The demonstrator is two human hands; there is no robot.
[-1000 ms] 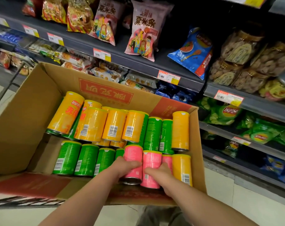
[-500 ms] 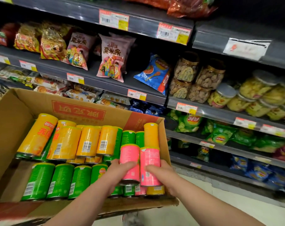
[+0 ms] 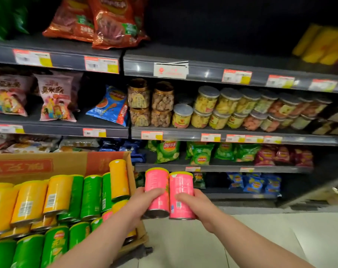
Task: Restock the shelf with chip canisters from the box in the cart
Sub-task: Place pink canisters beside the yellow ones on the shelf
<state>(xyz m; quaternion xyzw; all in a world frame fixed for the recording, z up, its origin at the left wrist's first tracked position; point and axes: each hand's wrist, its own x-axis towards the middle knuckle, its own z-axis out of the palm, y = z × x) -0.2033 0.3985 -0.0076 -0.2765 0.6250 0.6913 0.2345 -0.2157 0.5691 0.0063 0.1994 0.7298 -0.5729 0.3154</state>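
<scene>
Two pink canisters (image 3: 156, 182) now out of box (image 3: 106, 163): left hand (image 3: 145, 198) grips one, right hand (image 3: 195, 204) other.

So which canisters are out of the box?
The two pink canisters, one in the left hand, the other in the right hand; the rest lie in the box.

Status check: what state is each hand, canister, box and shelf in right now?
Left hand: grips left pink canister, outside box.
Right hand: grips right pink canister, alongside.
Box: open, holding yellow canisters and green canisters on their sides.
Upper right shelf: front bare, blurred yellow stock far right.
</scene>
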